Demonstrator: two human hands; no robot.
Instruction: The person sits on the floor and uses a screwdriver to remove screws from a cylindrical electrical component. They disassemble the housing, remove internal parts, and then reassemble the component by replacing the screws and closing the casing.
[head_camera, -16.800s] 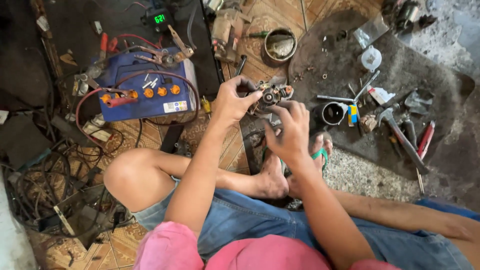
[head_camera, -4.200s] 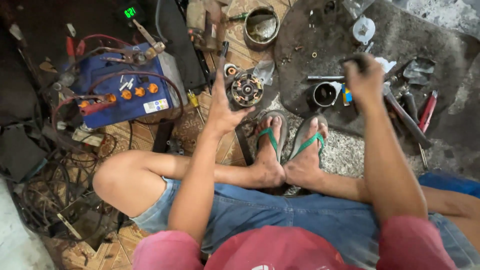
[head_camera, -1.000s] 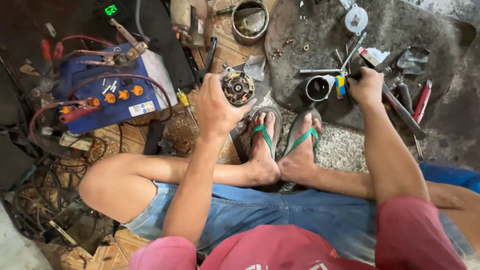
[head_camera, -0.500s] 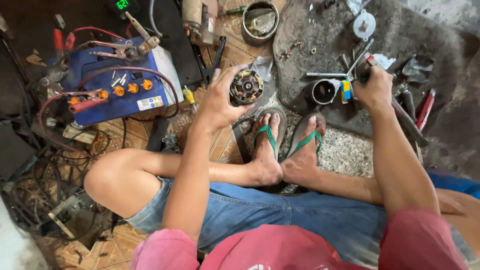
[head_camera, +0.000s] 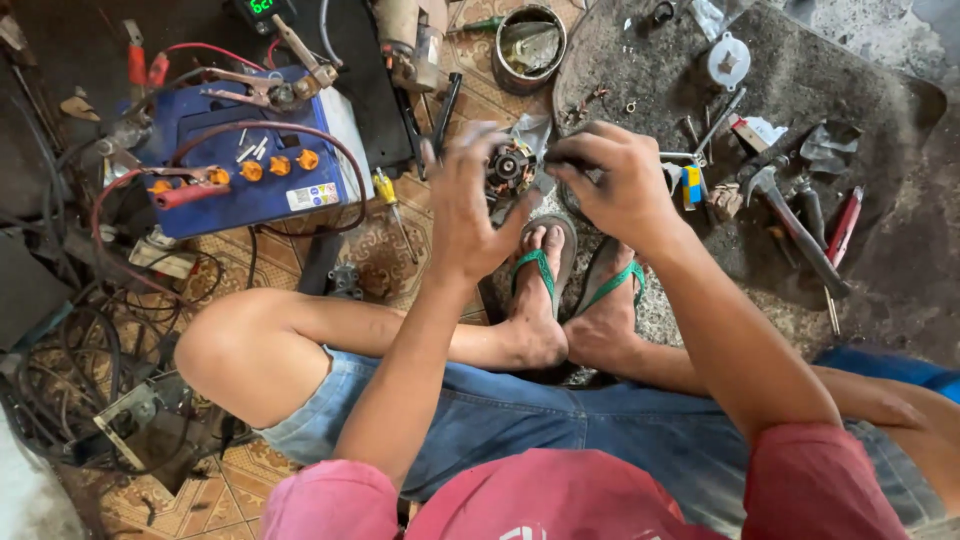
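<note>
Though crowded — hands (head_camera: 545, 190) round motor part (head_camera: 510, 168)

R hand (head_camera: 620, 185) came off tools to motor part (head_camera: 510, 168).

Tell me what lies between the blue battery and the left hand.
In the head view, a yellow-handled screwdriver lies on the patterned floor between the blue battery and the left hand.

- Patterned tile floor (head_camera: 400, 260), worn, carries everything.
- Blue battery (head_camera: 245, 165) at left, clamps and red leads on top.
- Cable tangle (head_camera: 80, 340) beside it.
- Round metal tin (head_camera: 530, 45) at top.
- Dark mat (head_camera: 840, 90) at right, strewn with hammer (head_camera: 790, 225), red-handled tool (head_camera: 845, 225), white disc (head_camera: 728, 60).
</note>
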